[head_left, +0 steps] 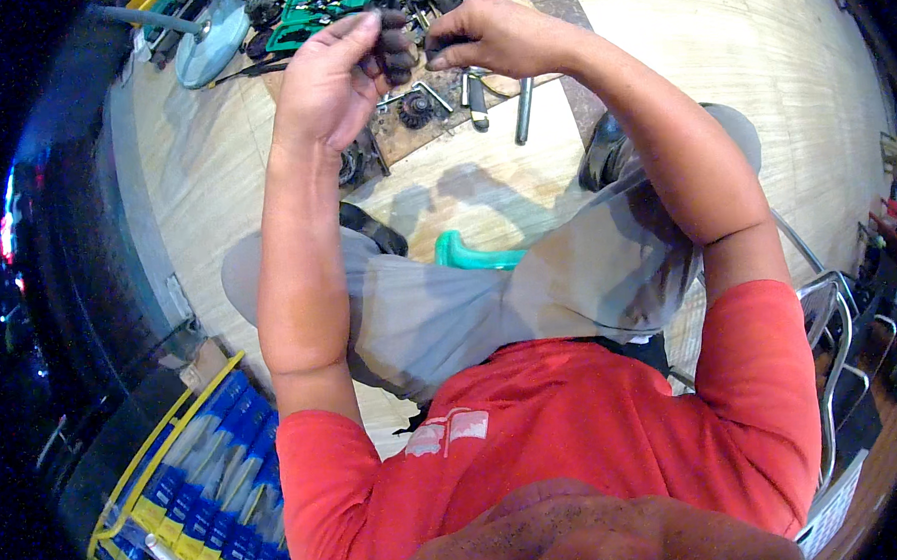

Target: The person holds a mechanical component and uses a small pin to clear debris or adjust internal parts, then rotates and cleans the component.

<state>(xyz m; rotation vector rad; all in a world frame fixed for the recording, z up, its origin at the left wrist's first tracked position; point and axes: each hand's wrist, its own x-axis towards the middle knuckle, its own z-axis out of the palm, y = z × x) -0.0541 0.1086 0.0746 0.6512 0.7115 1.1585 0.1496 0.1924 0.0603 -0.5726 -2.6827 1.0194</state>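
Note:
My left hand (344, 69) is raised palm up over the work spot, its blackened fingers curled inward and the thumb lying near them. Facing it, my right hand (488, 38) has thumb and fingers drawn together in a pinch, with dark fingertips. A narrow gap separates the hands; anything small in either grip is too hard to make out. Just below them lie a dark toothed gear (416, 109) and an L-shaped metal wrench (434, 95). Nearer my right hand are a black-handled tool (477, 104) and a grey metal rod (524, 112).
Beyond my left hand sits an open green tool case (322, 10). A pale blue round base with a pole (213, 45) stands farther left. Between my knees is a green plastic edge (472, 254). A yellow rack of blue packages (202, 471) stands lower left, a metal-framed chair (825, 314) right.

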